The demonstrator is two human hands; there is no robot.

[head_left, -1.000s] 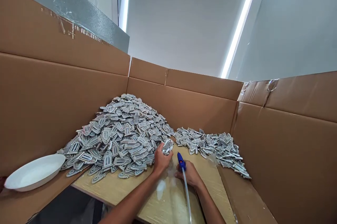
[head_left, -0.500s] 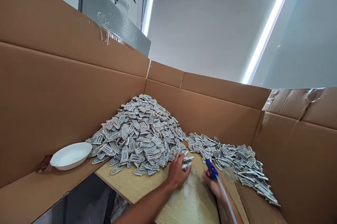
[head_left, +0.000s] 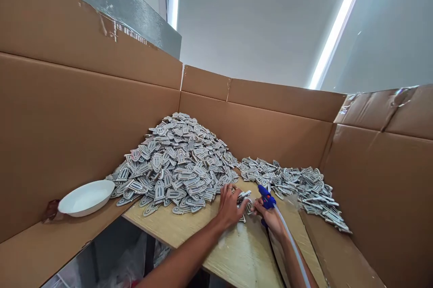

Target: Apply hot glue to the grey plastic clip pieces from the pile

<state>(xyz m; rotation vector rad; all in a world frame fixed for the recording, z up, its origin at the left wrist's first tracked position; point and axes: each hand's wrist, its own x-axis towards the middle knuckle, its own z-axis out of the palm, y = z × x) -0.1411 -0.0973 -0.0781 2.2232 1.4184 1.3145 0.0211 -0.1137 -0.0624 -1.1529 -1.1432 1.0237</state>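
Several small grey arch-shaped pieces (head_left: 244,195) are in my left hand (head_left: 230,206), its fingers curled round them above the wooden board. My right hand (head_left: 269,216) holds a blue glue gun (head_left: 267,197) with a pale glue stick running back from it along the forearm. The fingertips of my right hand are close to the pieces at my left hand; whether they pinch one is too small to tell. A tall pile of similar grey pieces (head_left: 179,162) rises beyond my left hand, and a lower pile (head_left: 297,184) lies beyond the glue gun.
Cardboard walls (head_left: 270,130) enclose the work area on the left, back and right. A white oval dish (head_left: 86,198) rests on the cardboard ledge at the left, beside a dark red wrapper (head_left: 52,209). A black cable (head_left: 275,256) hangs from the glue gun across the wooden board (head_left: 233,252).
My right hand has come up and left with the glue gun, nearer to my left hand. The gun now points more to the left. The camera view has shifted slightly.
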